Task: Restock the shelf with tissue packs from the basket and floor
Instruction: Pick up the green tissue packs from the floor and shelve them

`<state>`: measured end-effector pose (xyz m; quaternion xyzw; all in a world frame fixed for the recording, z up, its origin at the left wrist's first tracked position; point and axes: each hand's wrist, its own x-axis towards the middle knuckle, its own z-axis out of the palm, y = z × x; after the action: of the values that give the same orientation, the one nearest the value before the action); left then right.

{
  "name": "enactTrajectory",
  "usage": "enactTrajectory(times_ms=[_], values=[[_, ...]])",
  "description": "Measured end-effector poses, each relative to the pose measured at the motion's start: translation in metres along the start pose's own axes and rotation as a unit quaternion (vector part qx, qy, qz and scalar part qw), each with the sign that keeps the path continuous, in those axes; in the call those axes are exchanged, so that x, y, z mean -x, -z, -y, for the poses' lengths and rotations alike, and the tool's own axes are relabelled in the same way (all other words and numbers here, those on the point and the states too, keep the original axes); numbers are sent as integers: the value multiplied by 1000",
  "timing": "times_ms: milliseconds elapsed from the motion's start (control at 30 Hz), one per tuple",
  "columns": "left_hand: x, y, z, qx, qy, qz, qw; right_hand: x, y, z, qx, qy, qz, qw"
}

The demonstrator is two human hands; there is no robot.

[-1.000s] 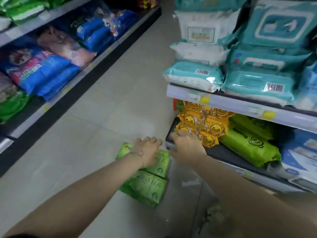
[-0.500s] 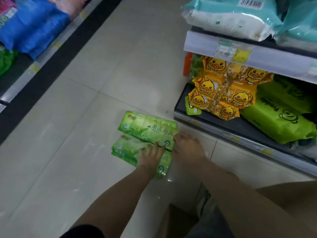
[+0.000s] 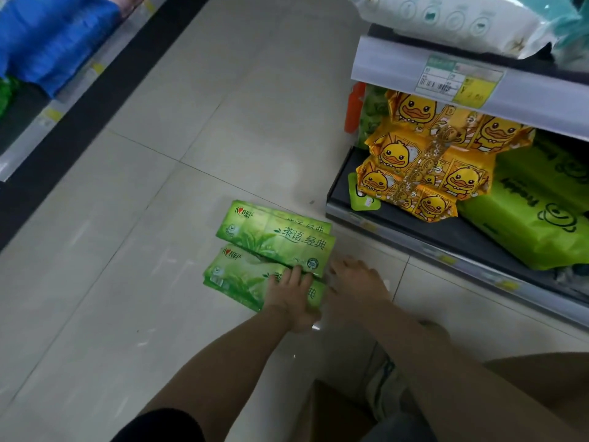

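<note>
Two green tissue packs lie side by side on the tiled floor, just left of the bottom shelf (image 3: 398,223). The far green pack (image 3: 274,237) seems to sit on another one. My left hand (image 3: 291,296) presses down on the right part of the near green pack (image 3: 236,277), fingers on top and thumb at its near edge. My right hand (image 3: 355,282) rests palm down on the floor at the right ends of the packs, fingertips touching them. No basket is in view.
The bottom shelf holds yellow duck-print packs (image 3: 424,173) and large lime-green packs (image 3: 535,224). Above it runs a price rail (image 3: 398,65) under white wipes (image 3: 446,20). Across the aisle stand blue packs (image 3: 54,36). My knee (image 3: 541,378) is at the lower right.
The view has tilted down from the shelves to the floor. My right hand dropped from the shelf edge to the packs' right end, and my left hand slid from the far pack to the near one.
</note>
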<state>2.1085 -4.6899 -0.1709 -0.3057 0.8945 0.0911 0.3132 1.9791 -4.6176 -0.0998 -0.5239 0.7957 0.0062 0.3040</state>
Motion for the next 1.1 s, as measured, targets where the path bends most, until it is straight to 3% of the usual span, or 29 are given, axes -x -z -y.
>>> enactTrajectory(times_ms=[233, 500, 733, 1100], values=[[-41, 24, -5, 64, 31, -112, 991, -8, 2, -6, -22, -18, -8, 1000], [-78, 49, -6, 31, 92, 9, 995, -18, 1, -8, -64, -29, -28, 997], [-73, 65, 11, 5, 39, -1, 999, -18, 12, -10, -79, -39, -70, 994], [-50, 144, 6, 152, 3, -39, 988, 8, 43, -6, -20, -15, -98, 995]])
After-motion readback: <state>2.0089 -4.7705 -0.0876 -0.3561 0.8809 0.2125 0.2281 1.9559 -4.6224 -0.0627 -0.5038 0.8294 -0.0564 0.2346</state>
